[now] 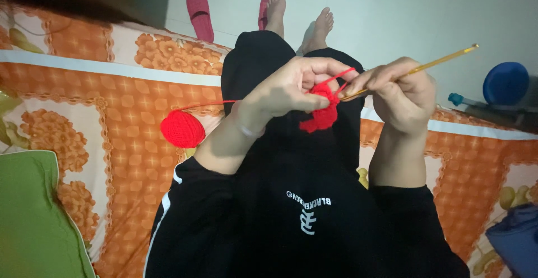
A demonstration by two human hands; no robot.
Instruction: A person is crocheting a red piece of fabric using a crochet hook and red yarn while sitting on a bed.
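A bed (pixel 112 160) with an orange flowered sheet carries the person, who sits with black-trousered legs stretched out over its edge toward a pale tiled floor (pixel 392 9). Above the lap, the left hand (pixel 283 90) is closed around a small piece of red crochet work (pixel 320 110), pinching it between thumb and fingers, with a loop of red yarn drawn over the fingertips. The right hand (pixel 403 96), just beside the left and nearly touching it, is clenched on a yellow crochet hook (pixel 414 69); the hook's tip meets the red piece between the two hands, and its long handle slants up and away past the right hand. A strand of yarn runs from the left hand outward to a red ball of yarn (pixel 182 129), which lies on the sheet near the left forearm. Farther out on that same side, near the person's body, sits a green cushion (pixel 33 211). Beyond the hands, two bare feet (pixel 297 17) rest on the floor beside a pair of pink slippers (pixel 200 13). Out past the right hand a round blue lid (pixel 505 83) lies on the floor, and a dark blue cloth (pixel 518 236) shows on the bed closer to the body on that side.
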